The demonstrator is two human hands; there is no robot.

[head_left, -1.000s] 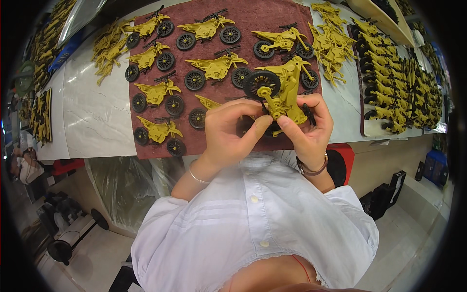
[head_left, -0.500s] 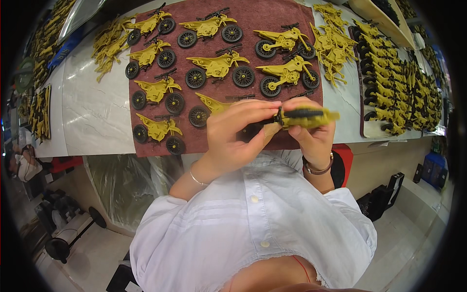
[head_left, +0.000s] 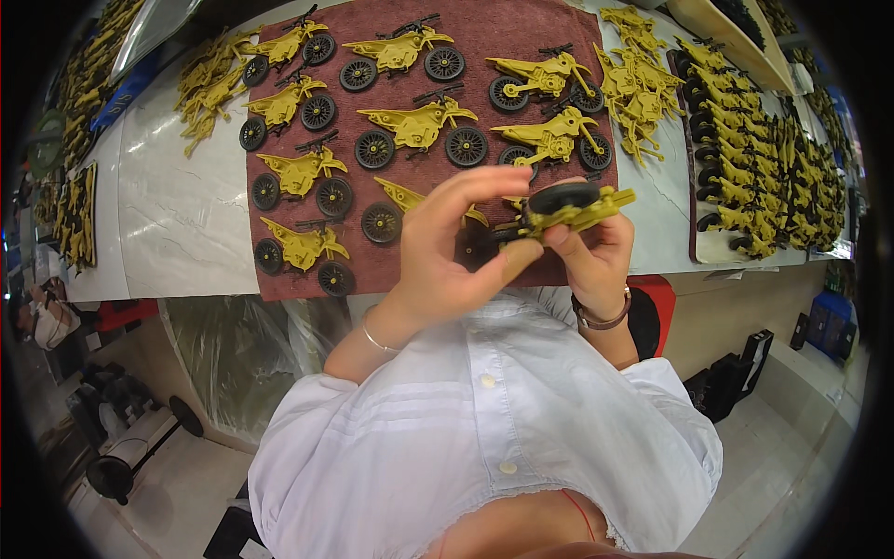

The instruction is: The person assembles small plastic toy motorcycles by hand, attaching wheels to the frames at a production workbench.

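Bright, even overhead light gives soft shadows and a pale sheen on the glossy white tabletop (head_left: 177,214), while fisheye distortion bends edges into a black, slightly blurred rim.

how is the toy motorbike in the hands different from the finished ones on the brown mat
The held toy motorbike is lifted off the bench and turned edge-on between the left hand and right hand; the finished motorbikes lie flat on their sides on the brown mat. The held one shows one black wheel clearly; the finished ones show two. Both have mustard-yellow bodies and black wheels.
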